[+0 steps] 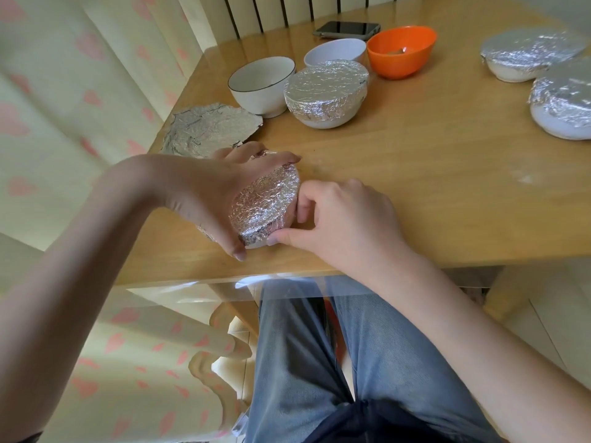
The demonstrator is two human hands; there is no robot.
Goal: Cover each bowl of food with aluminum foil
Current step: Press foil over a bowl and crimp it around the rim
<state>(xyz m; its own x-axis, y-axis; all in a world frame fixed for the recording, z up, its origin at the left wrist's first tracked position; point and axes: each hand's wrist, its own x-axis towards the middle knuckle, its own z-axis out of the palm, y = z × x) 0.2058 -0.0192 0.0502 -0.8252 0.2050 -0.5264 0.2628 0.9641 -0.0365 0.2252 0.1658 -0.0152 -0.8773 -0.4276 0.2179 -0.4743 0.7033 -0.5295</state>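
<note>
A small bowl topped with crinkled aluminum foil [265,203] sits near the table's front edge. My left hand [208,193] curls around its left side and far rim, pressing the foil down. My right hand [335,219] pinches the foil at the bowl's right edge with thumb and fingers. A loose crumpled foil sheet [208,127] lies at the table's left edge. Another foil-covered bowl [326,92] stands mid-table, and two more foil-covered bowls [531,55] [563,103] stand at the right. Uncovered are a white bowl with dark rim [260,86], a plain white bowl [335,52] and an orange bowl [401,51].
A dark phone [347,28] lies at the back of the wooden table [415,174]. Curtains with pink hearts [80,91] hang at the left. My legs in jeans are below the table's front edge.
</note>
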